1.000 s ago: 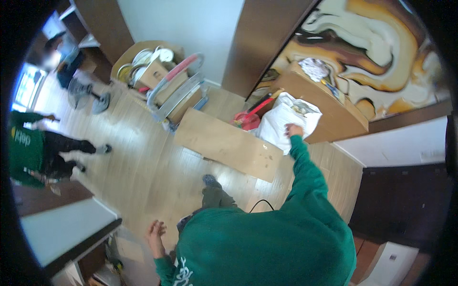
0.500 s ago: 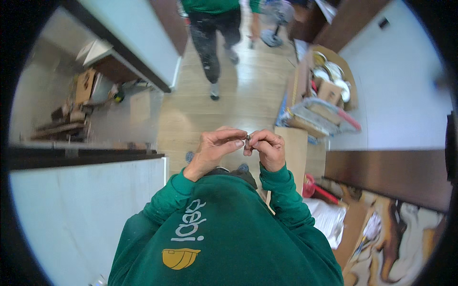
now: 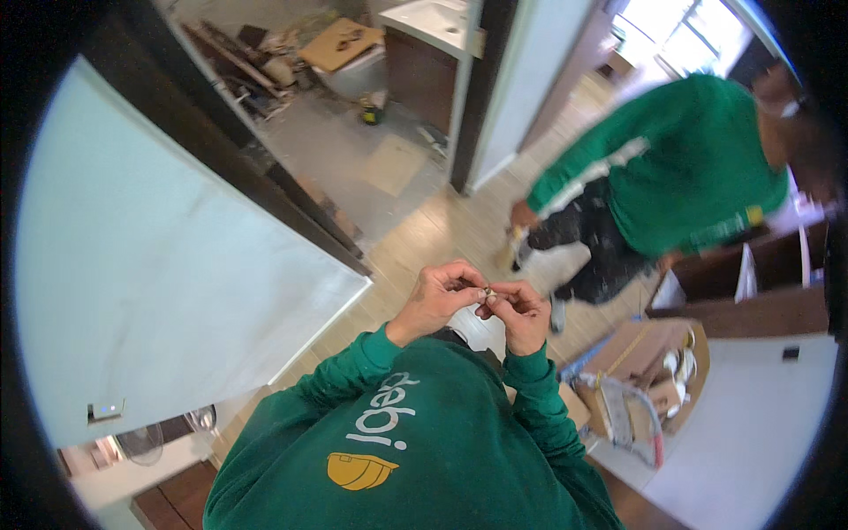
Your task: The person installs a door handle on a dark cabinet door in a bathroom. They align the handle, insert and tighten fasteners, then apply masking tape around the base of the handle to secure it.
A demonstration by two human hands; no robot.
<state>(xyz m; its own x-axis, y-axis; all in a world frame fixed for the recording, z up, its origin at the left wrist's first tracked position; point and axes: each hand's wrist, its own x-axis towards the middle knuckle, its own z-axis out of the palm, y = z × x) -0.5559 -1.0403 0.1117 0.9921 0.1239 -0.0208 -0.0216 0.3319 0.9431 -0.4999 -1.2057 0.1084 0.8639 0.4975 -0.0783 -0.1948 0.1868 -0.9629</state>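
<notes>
– What is held, and where?

– A small item (image 3: 489, 292), too tiny to be identified, is pinched at chest level, in front of the wearer's green sweatshirt (image 3: 495, 442) and above the pale plank floor (image 3: 413, 237). It is gripped between thumb and fingertips of the left hand (image 3: 446, 296) from one side and of the right hand (image 3: 523, 316) from the other.

– How is such a hold best managed?

– By judgement, a light, even pinch is called for: if it is squeezed too hard, so small a piece could be shot from the fingers. The fingertips are best kept close together, and one pinch eased only once the other is secure.

– And nearby?

– A co-worker in green (image 3: 698, 163) is seen at the right, head blurred; a loaded cardboard box (image 3: 625, 356) is seen below. Steady footing is advised while eyes are lowered.
</notes>
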